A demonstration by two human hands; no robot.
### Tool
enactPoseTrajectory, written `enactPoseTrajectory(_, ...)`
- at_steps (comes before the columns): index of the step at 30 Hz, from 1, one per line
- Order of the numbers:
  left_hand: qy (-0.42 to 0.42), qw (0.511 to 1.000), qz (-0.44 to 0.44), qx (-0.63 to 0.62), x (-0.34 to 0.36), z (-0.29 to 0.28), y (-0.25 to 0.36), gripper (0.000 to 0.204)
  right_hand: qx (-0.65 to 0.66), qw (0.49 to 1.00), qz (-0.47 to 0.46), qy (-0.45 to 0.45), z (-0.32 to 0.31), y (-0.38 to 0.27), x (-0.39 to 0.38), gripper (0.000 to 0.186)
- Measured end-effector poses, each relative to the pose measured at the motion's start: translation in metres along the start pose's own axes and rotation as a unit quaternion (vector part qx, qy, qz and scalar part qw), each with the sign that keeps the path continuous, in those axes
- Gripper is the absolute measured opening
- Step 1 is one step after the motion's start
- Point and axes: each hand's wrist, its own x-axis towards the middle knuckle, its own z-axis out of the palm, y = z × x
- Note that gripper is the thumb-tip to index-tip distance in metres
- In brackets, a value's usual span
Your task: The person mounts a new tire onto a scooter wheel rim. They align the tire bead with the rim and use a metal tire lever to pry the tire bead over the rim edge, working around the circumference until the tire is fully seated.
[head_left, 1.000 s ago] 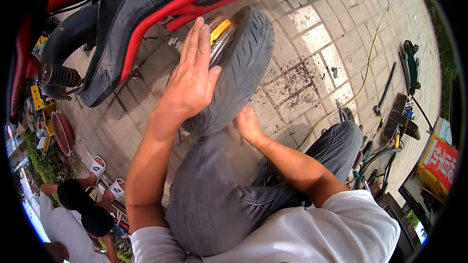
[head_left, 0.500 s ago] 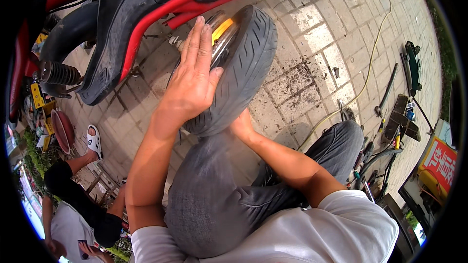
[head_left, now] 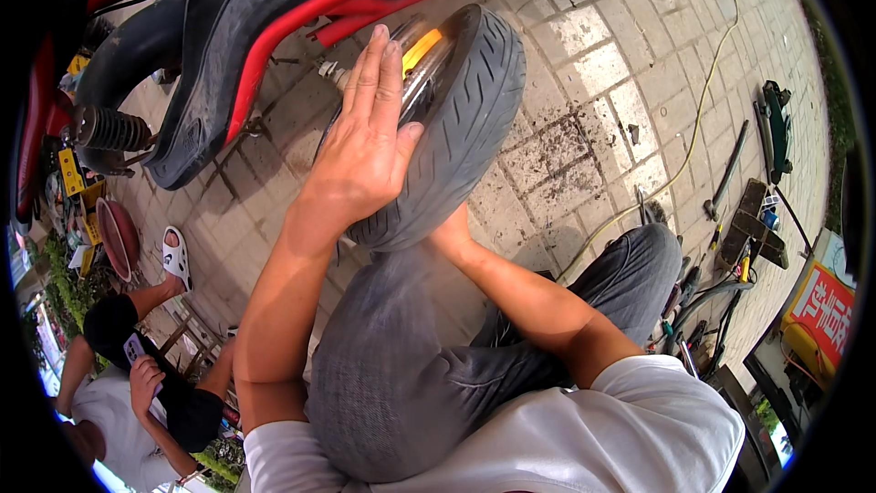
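Note:
A black treaded tyre (head_left: pixel 488 96) stands upright on its wheel in front of my left knee. The wheel's rim carries a bright yellow strip (head_left: pixel 422 52). My left hand (head_left: pixel 363 141) lies along the tyre's near left side, its fingers stretched toward the rim and the thumb apart. Low on the right side of the tyre, my right hand (head_left: pixel 451 230) touches it from beneath; its fingers are hidden behind the rubber. Just beyond the wheel is the red and black body (head_left: pixel 265 46) of a scooter or motorbike, with a coil-spring shock absorber (head_left: pixel 111 133) at its left.
A yellowish hose (head_left: pixel 701 105) runs across the brick paving (head_left: pixel 602 55) on the right. Several tools and a dark board (head_left: pixel 741 224) lie farther right. At lower left a seated person holds a phone (head_left: pixel 136 350), near a reddish basin (head_left: pixel 117 239).
My hands keep the same hold places on the tyre, which has shifted only slightly. The seated person at lower left has raised the phone.

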Motion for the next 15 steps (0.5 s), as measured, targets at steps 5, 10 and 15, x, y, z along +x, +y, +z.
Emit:
enactPoseTrajectory(5,0.004,1.0,-0.009,-0.018,-0.005,-0.003,0.0,0.074,-0.014,0.996,0.069,-0.05,-0.026,0.007,0.002,0.03)
enactPoseTrajectory(10,0.05,0.979,-0.079,-0.18,-0.021,-0.012,-0.006,0.075,0.003,0.943,0.206,-0.26,-0.066,0.007,0.01,0.043)
enactPoseTrajectory(15,0.008,0.988,-0.152,0.009,-0.034,-0.01,0.053,0.124,-0.025,0.942,0.136,-0.307,-0.073,0.032,-0.006,0.044)
